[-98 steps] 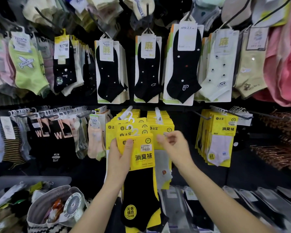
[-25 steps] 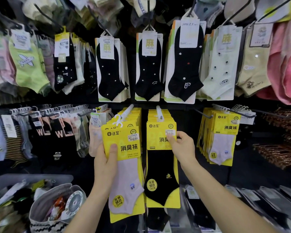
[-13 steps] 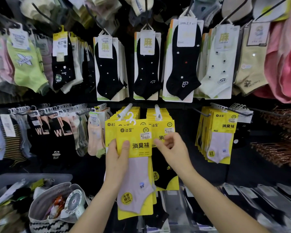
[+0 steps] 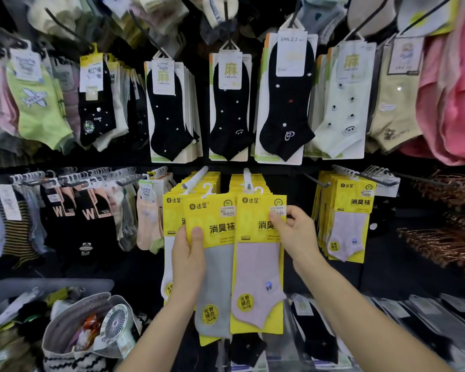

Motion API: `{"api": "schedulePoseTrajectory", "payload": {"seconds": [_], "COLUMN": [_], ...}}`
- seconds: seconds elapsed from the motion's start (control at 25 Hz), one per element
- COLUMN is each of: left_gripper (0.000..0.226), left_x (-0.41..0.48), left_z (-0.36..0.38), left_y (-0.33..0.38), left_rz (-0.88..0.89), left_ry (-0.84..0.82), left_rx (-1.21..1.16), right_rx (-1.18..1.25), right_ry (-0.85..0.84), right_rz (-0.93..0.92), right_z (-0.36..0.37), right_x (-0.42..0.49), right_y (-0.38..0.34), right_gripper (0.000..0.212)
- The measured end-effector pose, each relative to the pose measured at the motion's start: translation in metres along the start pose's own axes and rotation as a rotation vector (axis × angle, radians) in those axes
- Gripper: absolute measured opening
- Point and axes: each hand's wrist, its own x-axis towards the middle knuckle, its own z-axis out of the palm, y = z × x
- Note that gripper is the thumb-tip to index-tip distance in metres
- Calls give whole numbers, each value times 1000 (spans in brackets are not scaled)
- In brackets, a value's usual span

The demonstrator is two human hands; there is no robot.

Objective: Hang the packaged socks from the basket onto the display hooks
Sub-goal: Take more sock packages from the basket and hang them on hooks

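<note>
We see the left hand (image 4: 188,261) gripping a grey sock packet (image 4: 217,267), a flat grey ankle sock on a bright yellow card. The thumb presses on the card's front and the fingers are hidden behind it. Just to its right, overlapping its edge, the right hand (image 4: 293,232) pinches the upper right corner of a pink sock packet (image 4: 258,277), a pale pink ankle sock on the same kind of yellow card. Thumb and fingertips close beside its white label. The hands are apart, each with its own packet, both held up in front of two white plastic display hooks (image 4: 198,176). These jut from the dark wall and carry thick stacks of yellow packets (image 4: 236,183). Each held packet's small white hanger sits close to a hook tip; we cannot tell whether either is threaded on. Behind the grey one, a further yellow packet with a white sock (image 4: 168,248) shows at the left edge. At lower left a zigzag-patterned fabric bag (image 4: 73,357) holds a small white fan (image 4: 116,320), beside a grey plastic bin (image 4: 24,287).
</note>
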Motion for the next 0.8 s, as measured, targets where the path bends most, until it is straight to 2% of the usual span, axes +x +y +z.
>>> {"api": "schedulePoseTrajectory", "payload": {"seconds": [0.16,0.28,0.36,0.64,0.8], "left_gripper": [22,53,62,67,38], "left_x": [2,-2,-3,-8,-6], "left_z": [-20,-30,-34,-33,-29], "left_y": [7,22,22,19,12], "left_rz": [52,89,63,92,107], "left_ry": [34,7,12,5,12], "left_rx": [40,72,98,111,113], "right_rx": [-29,-70,-104,-218,-242], "right_ry": [-5,-9,3,10,-6], "right_rz": [-2,15,18,-29,-30], "right_z": [5,14,18,23,24], "right_x": [15,20,22,31,34], "right_y": [-8,-6,-4,4,10], "right_gripper": [5,10,11,11,9]}}
